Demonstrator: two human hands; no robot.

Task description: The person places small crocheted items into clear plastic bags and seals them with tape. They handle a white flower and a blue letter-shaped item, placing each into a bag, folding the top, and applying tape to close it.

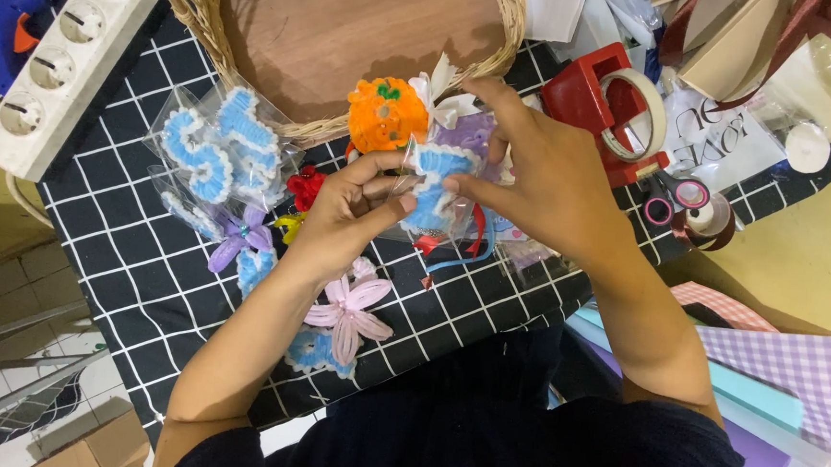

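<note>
Blue-and-white chenille piece (435, 182) in a clear plastic sleeve is held between both hands, above the black checked cloth (125, 273) and just in front of the wicker basket (207, 19). The left hand (344, 215) is closed on the piece from its left side, thumb and forefinger pinched against the sleeve edge. The right hand (544, 179) is closed on it from the right and from above, fingertips pressed on the upper and middle part of the piece; so the piece sits between the two sets of fingertips, with its lower end hanging free below the grip. A thin blue ribbon (462, 258) and a red strip are seen trailing under it. An orange pumpkin-shaped piece (384, 114) with a green top is noted just behind the left-hand fingers, touching the basket rim. The basket is seen to have a bare wooden bottom, with nothing visible inside it within the frame. A clear bag (219, 145) lying on the cloth to the left is observed to contain two more blue-and-white pieces. A purple flower (242, 237) and a pink flower (348, 311) lie loose on the cloth near the left wrist. A red tape dispenser (611, 106) stands beyond the right hand, and a white power strip (65, 63) lies at the far left.
</note>
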